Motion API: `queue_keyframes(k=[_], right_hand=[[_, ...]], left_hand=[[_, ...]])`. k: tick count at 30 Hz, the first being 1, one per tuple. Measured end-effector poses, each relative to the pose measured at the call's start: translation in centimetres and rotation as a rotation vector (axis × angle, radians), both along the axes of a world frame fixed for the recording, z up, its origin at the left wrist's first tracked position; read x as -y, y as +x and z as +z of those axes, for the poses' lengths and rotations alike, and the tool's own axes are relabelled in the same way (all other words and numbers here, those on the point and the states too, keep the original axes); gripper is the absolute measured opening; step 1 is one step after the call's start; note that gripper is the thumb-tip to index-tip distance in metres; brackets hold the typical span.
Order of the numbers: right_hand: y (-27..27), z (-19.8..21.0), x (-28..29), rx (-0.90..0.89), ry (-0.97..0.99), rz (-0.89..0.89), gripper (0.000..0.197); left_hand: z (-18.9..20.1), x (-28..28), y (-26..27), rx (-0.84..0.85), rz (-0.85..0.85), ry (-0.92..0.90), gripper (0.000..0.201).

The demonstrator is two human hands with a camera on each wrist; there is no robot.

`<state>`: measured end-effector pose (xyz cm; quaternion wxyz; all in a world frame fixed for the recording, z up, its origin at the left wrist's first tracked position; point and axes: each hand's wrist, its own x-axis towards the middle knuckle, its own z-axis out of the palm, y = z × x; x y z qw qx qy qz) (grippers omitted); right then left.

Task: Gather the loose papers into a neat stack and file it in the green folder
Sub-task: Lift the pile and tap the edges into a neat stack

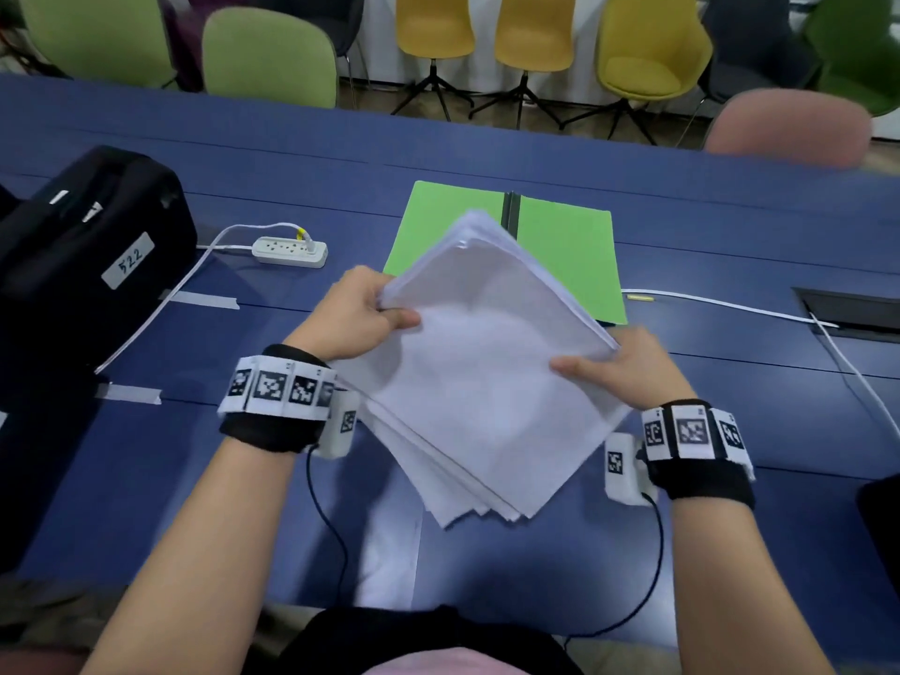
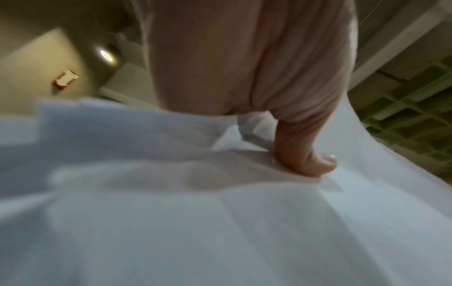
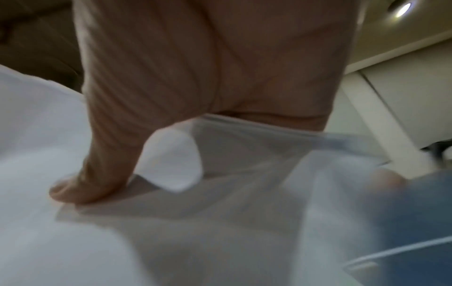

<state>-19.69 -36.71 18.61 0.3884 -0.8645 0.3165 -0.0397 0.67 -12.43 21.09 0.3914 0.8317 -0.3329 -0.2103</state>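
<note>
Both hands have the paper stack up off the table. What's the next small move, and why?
Probably tap the paper stack on edge against the blue table to square it. Its near edges are fanned and uneven, while the left hand and right hand grip opposite sides. The green folder already lies open behind.

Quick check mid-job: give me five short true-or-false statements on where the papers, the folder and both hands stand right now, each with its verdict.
1. Both hands hold the paper stack. True: the left hand and the right hand each pinch a side, thumbs on top.
2. The green folder is closed. False: it lies open on the table, beyond the stack.
3. The stack's edges are flush. False: the sheets fan out at the near corner.
4. The papers are already in the folder. False: they are held up in front of it.
5. A white power strip lies left of the folder. True.
</note>
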Motion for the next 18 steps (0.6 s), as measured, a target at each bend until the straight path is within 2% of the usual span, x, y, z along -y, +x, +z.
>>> queue_keyframes(k=[3, 5, 6, 7, 9, 11, 15, 17, 18], right_hand=[[-2.3, -2.5, 1.7, -0.012, 0.162, -0.077, 0.047], [-2.8, -4.1, 1.6, 0.139, 0.339, -0.162, 0.074], [-2.7, -4.9, 1.1, 0.22, 0.433, -0.2, 0.081], [-2.6, -5.7, 0.5, 0.265, 0.518, -0.225, 0.079], [-2.3, -6.9, -1.3, 0.268, 0.663, -0.226, 0.066], [-1.8, -7.8, -2.7, 0.245, 0.732, -0.25, 0.044], [0.0, -8.6, -2.6, 0.278, 0.536, -0.372, 0.019], [1.0, -8.3, -2.0, 0.322, 0.493, -0.404, 0.01], [1.4, -8.1, -1.6, 0.359, 0.497, -0.424, 0.007]], left_hand=[[0.1, -1.7, 1.2, -0.101, 0.05, -0.132, 0.006], [0.0, -2.3, 1.6, -0.143, 0.089, -0.183, 0.009], [-0.3, -2.4, 1.7, -0.178, 0.111, -0.212, 0.011], [-0.7, -2.4, 1.8, -0.221, 0.137, -0.239, 0.014], [-1.9, -2.2, 1.7, -0.312, 0.211, -0.303, 0.015], [-3.3, -2.0, 1.5, -0.365, 0.283, -0.34, 0.015], [-6.6, -1.6, 0.8, -0.458, 0.426, -0.324, 0.013], [-8.0, -1.4, 0.3, -0.506, 0.496, -0.313, 0.008], [-8.5, -1.4, 0.2, -0.53, 0.535, -0.314, 0.012]])
